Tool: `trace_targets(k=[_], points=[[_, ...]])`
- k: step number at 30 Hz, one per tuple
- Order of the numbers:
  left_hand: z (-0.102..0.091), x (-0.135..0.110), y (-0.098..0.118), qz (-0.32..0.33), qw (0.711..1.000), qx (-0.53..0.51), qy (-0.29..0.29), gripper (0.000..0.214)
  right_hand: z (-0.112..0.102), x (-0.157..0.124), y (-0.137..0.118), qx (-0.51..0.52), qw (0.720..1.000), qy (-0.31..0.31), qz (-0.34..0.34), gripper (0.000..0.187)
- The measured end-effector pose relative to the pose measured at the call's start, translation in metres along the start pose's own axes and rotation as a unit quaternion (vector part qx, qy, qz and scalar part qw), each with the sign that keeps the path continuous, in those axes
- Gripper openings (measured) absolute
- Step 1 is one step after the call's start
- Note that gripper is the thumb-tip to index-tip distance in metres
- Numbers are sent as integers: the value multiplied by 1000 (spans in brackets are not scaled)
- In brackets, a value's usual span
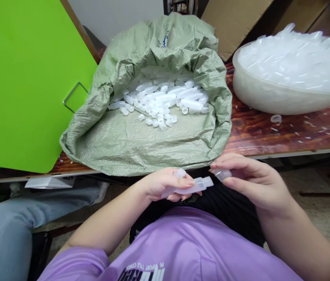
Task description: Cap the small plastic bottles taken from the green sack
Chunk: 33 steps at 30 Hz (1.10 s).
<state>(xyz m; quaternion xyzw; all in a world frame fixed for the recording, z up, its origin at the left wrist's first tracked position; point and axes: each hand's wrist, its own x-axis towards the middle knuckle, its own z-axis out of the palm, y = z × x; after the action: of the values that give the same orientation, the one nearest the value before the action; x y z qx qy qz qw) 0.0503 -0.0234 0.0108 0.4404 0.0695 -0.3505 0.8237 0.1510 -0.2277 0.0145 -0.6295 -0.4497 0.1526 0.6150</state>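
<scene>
My left hand [165,184] is closed round a small translucent plastic bottle [196,187] that lies sideways, its threaded neck pointing right. A second small clear piece shows above the left fingers. My right hand [249,179] pinches a small clear cap [222,174] just right of the bottle's neck, a little apart from it. Both hands hover over my lap in front of the table edge. An open green woven sack [153,136] on the table holds several loose white bottles and caps [162,101].
A large translucent basin [270,97] heaped with clear plastic pieces stands at the right on the wooden table [270,132]. A green board [21,78] with a wire clip leans at the left. Another person's jeans-clad leg [7,226] is at lower left. Cardboard stands behind.
</scene>
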Motion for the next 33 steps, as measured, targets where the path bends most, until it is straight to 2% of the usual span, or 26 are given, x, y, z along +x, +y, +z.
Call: trace_targets(k=[2, 6, 9, 11, 12, 14, 16, 18, 20, 22, 24, 26, 28, 29, 31, 33], points=[[-1, 0, -1, 4, 1000, -9, -9, 43, 0, -2, 0, -29, 999, -13, -3, 32], [-2, 1, -6, 14, 1000, -5, -26, 40, 0, -6, -2, -52, 994, -97, -28, 38], [-3, 2, -9, 1, 999, -14, -31, 42, -3, -7, -5, -87, 985, -135, -58, 34], [-4, 1, -9, -8, 1000, 2, -13, 44, -2, -8, -5, -116, 983, -139, -44, 27], [-4, 0, -9, -8, 1000, 28, 3, 44, 0, -8, -4, -119, 984, -135, -11, 23], [-3, -1, -9, -2, 993, 111, 49, 42, 8, -11, 2, -90, 984, -113, 108, 20], [1, -3, -10, 18, 970, 213, 114, 40, 17, -15, 11, -60, 964, -102, 237, 32], [4, -3, -12, 43, 937, 297, 180, 40, 24, -20, 20, -80, 947, -107, 293, 50], [6, -3, -15, 53, 914, 334, 223, 38, 26, -24, 26, -142, 954, -101, 245, 46], [5, -3, -17, 45, 914, 328, 235, 38, 24, -27, 27, -186, 970, -75, 137, 28], [4, -3, -19, 43, 916, 323, 233, 38, 23, -30, 27, -195, 975, -78, 72, 27], [2, -3, -21, 49, 916, 326, 228, 38, 25, -32, 27, -171, 972, -104, 121, 20], [2, -2, -24, 48, 919, 315, 231, 37, 29, -36, 30, -145, 965, -105, 193, 32], [2, -1, -25, 48, 921, 304, 238, 37, 31, -38, 32, -152, 965, -88, 194, 32], [2, 1, -28, 46, 922, 289, 254, 38, 35, -41, 37, -204, 970, -56, 122, 30], [2, 1, -30, 47, 919, 290, 264, 38, 37, -42, 41, -241, 965, -68, 77, 29]])
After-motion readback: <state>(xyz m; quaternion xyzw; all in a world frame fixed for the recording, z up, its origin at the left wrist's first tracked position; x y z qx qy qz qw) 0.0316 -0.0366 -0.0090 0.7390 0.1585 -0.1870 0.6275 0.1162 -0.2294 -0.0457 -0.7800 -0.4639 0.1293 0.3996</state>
